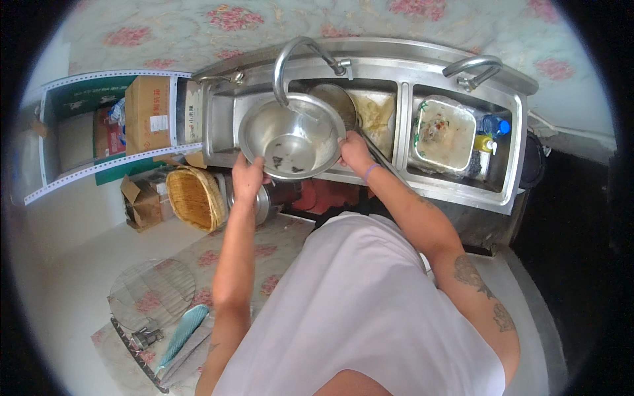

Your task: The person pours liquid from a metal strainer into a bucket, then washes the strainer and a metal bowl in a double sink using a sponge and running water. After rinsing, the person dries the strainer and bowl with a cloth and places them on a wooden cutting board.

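A round stainless steel bowl [277,123] is held between my two hands over the left part of the metal sink [403,128]. My left hand [247,175] grips its rim at the lower left. At the right side of the rim, my right hand [354,151] has hold of it. Several small dark scraps [278,161] lie on the bowl's bottom. The curved faucet [280,69] reaches down over the bowl's far edge. Behind the bowl sits a round metal pan [337,101], partly hidden, with a long handle [381,156] reaching past my right wrist.
In the right basin are a white tub [446,133] of cloudy liquid, a blue-capped bottle [493,125] and a yellow pump bottle [484,144]. A second faucet [475,67] stands behind. Left are a shelf with a cardboard box [148,116] and, lower, a woven basket [195,198].
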Demonstrator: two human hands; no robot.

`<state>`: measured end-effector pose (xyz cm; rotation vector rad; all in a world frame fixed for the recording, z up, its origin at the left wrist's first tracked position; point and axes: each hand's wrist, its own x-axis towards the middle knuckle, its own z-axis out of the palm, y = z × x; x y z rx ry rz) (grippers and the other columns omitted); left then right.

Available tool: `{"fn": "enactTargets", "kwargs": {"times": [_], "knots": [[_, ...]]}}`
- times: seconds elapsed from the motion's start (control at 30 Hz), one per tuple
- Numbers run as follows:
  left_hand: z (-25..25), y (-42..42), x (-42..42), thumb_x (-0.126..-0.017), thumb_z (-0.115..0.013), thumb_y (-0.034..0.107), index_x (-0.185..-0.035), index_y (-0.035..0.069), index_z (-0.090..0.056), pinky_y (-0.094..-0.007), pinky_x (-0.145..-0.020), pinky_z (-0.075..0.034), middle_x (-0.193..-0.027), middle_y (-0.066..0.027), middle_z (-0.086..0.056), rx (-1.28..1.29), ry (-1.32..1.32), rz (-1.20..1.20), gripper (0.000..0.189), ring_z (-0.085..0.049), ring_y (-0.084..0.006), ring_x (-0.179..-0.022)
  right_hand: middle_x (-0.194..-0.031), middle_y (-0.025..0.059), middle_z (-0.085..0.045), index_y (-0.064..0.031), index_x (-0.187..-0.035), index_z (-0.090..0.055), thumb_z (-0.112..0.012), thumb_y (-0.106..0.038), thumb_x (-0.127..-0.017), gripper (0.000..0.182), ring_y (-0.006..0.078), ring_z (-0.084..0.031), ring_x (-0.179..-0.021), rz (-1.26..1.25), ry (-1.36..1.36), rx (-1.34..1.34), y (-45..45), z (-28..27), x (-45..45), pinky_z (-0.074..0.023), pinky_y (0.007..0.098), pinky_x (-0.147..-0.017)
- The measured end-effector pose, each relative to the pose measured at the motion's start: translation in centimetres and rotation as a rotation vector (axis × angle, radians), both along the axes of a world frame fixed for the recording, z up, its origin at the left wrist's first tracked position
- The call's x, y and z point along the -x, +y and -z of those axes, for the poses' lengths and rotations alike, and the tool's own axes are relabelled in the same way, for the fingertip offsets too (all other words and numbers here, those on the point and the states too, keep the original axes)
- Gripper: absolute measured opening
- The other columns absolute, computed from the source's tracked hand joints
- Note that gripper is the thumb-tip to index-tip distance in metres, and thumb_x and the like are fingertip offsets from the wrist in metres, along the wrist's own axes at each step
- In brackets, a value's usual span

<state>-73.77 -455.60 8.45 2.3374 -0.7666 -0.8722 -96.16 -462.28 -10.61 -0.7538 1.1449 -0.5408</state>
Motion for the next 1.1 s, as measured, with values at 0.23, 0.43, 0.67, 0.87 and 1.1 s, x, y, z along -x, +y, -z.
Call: {"fn": "enactTargets", "kwargs": {"times": [0.23, 0.43, 0.67, 0.87, 1.1], "knots": [[10.4, 4.8, -1.1, -0.092, -0.063, 0.013, -0.115, -0.001, -0.059, -0.0361, -0.066, -0.063, -0.102, -0.0129, -0.068, 0.061, 0.647, -0.44, 0.027, -0.07, -0.0223, -0.082, -0.09, 0.0339, -0.066, 0.0067, -0.106, -0.051, -0.056, -0.014, -0.099, 0.022, 0.0494, -0.067, -0.085, -0.084, 0.408, 0.765, -2.6, -3.4, 2.4, -0.0518, 0.0586, -0.08], [16.6, 4.8, -1.2, -0.09, -0.061, 0.006, -0.129, 0.001, -0.055, -0.043, -0.082, -0.065, -0.12, -0.0143, -0.065, 0.092, 0.947, -0.525, 0.04, -0.069, -0.0309, -0.107, -0.097, 0.0333, -0.067, 0.0063, -0.11, -0.053, -0.056, -0.017, -0.1, 0.025, 0.0507, -0.065, -0.095, -0.153, 0.383, 0.706, -3.6, -4.3, 3.9, -0.0509, 0.0571, -0.085], [16.9, 4.0, 1.8, -0.089, -0.063, 0.003, -0.11, 0.002, -0.059, -0.0361, -0.073, -0.065, -0.103, -0.0098, -0.065, 0.093, 0.805, -0.551, 0.021, -0.07, -0.0234, -0.092, -0.102, 0.0253, -0.072, 0.001, -0.119, -0.067, -0.062, -0.018, -0.098, 0.029, 0.0409, -0.069, -0.098, 0.143, 0.402, 0.597, -3.5, -5.4, 12.5, -0.0536, 0.0467, -0.089], [16.0, 4.2, 3.3, -0.088, -0.064, 0.002, -0.103, 0.003, -0.061, -0.0333, -0.074, -0.064, -0.101, -0.0076, -0.067, 0.14, 0.833, -0.672, 0.015, -0.069, -0.0225, -0.092, -0.098, 0.0184, -0.073, -0.0006, -0.114, -0.068, -0.068, -0.015, -0.089, 0.028, 0.0326, -0.071, -0.09, 0.679, 0.956, 0.538, -3.9, 2.6, 36.0, -0.0557, 0.0432, -0.085], [15.8, 6.3, 3.7, -0.086, -0.063, -0.005, -0.098, -0.001, -0.061, -0.0335, -0.08, -0.066, -0.1, -0.0102, -0.068, 0.18, 0.851, -0.766, 0.013, -0.071, -0.0229, -0.09, -0.107, 0.0216, -0.072, 0.0056, -0.123, -0.064, -0.079, -0.028, -0.083, 0.055, 0.0393, -0.069, -0.1, 0.498, 1.256, 0.288, -4.5, 6.6, 45.3, -0.0536, 0.045, -0.093]]}}
